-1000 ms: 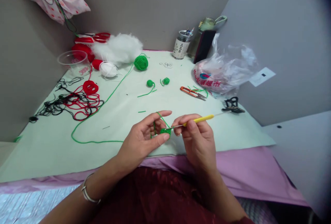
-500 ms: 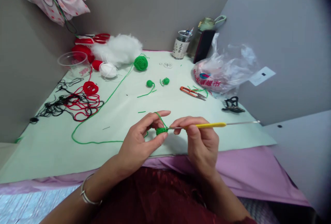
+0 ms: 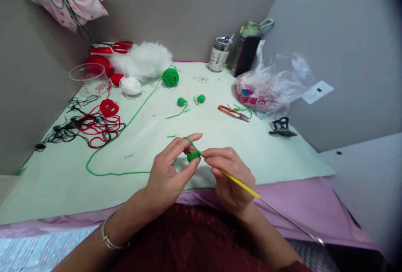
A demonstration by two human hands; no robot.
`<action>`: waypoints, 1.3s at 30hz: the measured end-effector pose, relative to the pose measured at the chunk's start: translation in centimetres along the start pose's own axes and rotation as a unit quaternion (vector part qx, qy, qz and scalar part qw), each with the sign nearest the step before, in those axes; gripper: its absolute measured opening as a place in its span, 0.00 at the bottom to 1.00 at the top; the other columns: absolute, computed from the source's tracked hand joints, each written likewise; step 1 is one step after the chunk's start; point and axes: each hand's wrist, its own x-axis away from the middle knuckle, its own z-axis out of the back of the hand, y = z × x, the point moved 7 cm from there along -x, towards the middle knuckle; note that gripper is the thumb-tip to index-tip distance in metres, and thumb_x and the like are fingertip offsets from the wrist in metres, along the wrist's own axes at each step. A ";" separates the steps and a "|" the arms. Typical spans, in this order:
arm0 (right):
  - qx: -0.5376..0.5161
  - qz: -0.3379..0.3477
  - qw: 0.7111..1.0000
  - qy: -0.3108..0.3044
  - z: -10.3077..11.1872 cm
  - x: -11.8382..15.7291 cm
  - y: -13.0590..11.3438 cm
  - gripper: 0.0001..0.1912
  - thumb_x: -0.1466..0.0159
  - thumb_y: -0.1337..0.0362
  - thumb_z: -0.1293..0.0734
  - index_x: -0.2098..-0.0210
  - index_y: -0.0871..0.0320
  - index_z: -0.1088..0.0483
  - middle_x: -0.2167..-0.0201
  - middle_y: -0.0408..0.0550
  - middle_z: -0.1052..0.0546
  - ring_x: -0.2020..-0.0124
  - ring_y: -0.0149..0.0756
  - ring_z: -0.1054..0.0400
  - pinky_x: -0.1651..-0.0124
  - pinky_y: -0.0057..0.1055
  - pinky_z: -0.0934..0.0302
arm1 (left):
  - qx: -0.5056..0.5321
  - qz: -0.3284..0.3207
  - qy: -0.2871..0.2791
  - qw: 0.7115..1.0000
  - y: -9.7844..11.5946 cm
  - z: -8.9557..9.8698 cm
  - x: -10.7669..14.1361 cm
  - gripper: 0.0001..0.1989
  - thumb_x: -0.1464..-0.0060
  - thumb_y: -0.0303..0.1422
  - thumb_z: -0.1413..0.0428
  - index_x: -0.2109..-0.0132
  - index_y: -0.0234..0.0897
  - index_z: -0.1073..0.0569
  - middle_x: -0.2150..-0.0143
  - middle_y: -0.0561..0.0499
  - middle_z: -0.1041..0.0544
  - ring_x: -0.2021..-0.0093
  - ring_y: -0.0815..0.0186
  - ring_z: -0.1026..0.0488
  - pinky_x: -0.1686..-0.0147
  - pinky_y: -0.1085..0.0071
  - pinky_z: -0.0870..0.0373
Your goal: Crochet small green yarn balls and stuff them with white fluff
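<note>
Here, left hand [image 3: 168, 171]: thumb and fingers pinch a small green crochet piece [image 3: 192, 156] above the near middle of the worktop [image 3: 279, 159].
Right hand [image 3: 234, 175]: curled around a yellow-handled crochet hook [image 3: 241, 184], which slants toward the near right; fingertips meet the piece's right edge.
Green yarn [image 3: 125, 173]: passes over the left index finger; a strand curves across the left side to a yarn ball [image 3: 170, 77], far middle.
Thread snips [image 3: 228, 111]: orange-handled, right of two small green crocheted balls [image 3: 181, 101].
</note>
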 end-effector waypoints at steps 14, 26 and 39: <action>-0.054 -0.054 0.997 -0.011 0.0 -0.2 0.8 0.12 0.27 0.71 0.36 0.52 0.52 0.23 0.60 0.50 0.17 0.57 0.41 0.22 0.57 0.40 0.28 | 0.061 0.065 -0.021 0.996 -0.8 -0.1 -0.1 0.19 0.41 0.28 0.38 0.42 0.38 0.21 0.62 0.52 0.26 0.58 0.66 0.28 0.50 0.68 0.31; 0.071 -0.012 0.997 0.027 0.4 0.6 -0.2 0.18 0.30 0.72 0.32 0.45 0.46 0.22 0.57 0.49 0.17 0.58 0.41 0.22 0.60 0.39 0.26 | 0.423 0.303 -0.066 0.852 -2.6 -2.5 1.4 0.27 0.45 0.36 0.30 0.39 0.41 0.22 0.63 0.52 0.25 0.62 0.70 0.31 0.59 0.75 0.35; -0.139 -0.184 0.966 0.115 1.1 0.0 1.7 0.10 0.28 0.67 0.33 0.58 0.51 0.19 0.66 0.46 0.20 0.67 0.36 0.28 0.63 0.35 0.32 | 0.249 0.160 -0.007 0.955 -1.7 0.4 0.2 0.19 0.41 0.34 0.33 0.43 0.45 0.20 0.61 0.53 0.26 0.59 0.66 0.31 0.54 0.70 0.35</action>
